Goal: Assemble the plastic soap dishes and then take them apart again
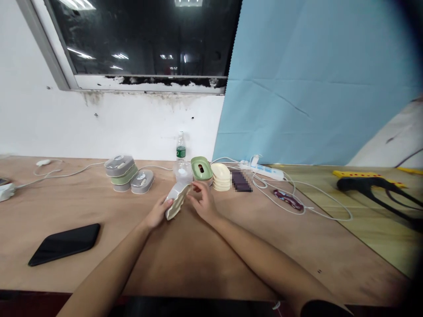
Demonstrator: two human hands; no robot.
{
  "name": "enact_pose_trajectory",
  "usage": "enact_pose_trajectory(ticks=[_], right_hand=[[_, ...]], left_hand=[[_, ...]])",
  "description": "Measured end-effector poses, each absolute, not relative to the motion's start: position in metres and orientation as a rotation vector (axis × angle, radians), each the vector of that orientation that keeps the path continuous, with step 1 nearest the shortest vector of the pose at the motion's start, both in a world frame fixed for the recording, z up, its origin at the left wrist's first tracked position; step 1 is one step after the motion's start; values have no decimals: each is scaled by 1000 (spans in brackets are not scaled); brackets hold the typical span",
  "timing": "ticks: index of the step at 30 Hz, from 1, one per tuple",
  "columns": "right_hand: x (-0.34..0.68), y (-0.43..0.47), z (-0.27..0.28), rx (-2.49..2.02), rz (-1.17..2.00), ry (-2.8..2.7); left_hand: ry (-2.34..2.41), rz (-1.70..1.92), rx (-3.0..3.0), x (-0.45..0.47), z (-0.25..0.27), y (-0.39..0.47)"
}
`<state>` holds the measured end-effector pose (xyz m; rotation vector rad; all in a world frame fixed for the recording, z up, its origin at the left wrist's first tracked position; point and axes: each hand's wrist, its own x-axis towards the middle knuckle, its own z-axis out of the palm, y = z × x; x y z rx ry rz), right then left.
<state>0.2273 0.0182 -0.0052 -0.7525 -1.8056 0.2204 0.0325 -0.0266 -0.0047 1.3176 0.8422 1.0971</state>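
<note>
A pale grey tray-like piece (177,193) with a wavy cream edge is tilted above the table, my left hand (158,212) closed around its left end. My right hand (205,203) is at the piece's right edge, its thumb and forefinger apart, the fingertips close to or touching the rim. Just behind them stand clear plastic containers (183,171) and a green piece with an oval slot (201,167). To the right of these is a stack of cream pieces (221,177).
Lidded grey and green boxes (120,173) are stacked at left, beside a single grey box (142,181). A water bottle (180,146) stands by the wall. A black phone (65,243) lies front left. White cables and a power strip (264,169) spread at right, near a maroon patterned item (288,200).
</note>
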Motion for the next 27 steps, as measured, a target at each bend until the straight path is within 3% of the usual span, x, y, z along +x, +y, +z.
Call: enact_pose_trajectory(ticks=[5,13,19,23,27], right_hand=[[233,22,3,-698,213,-1842],[259,32,31,-645,268,-1812],[239,22,9,-644,362,-1934],[231,15,-6,-671,330,-1798],[250,29,21,-801,304,-1828]], left_hand=[[822,1040,1236,27,-11,-29],[712,1258,948,19,-14,-19],[707,1122,969,26,-16,-23],[777,1256,800,22,-11,-19],[793,1382,678,10,-6,-13]])
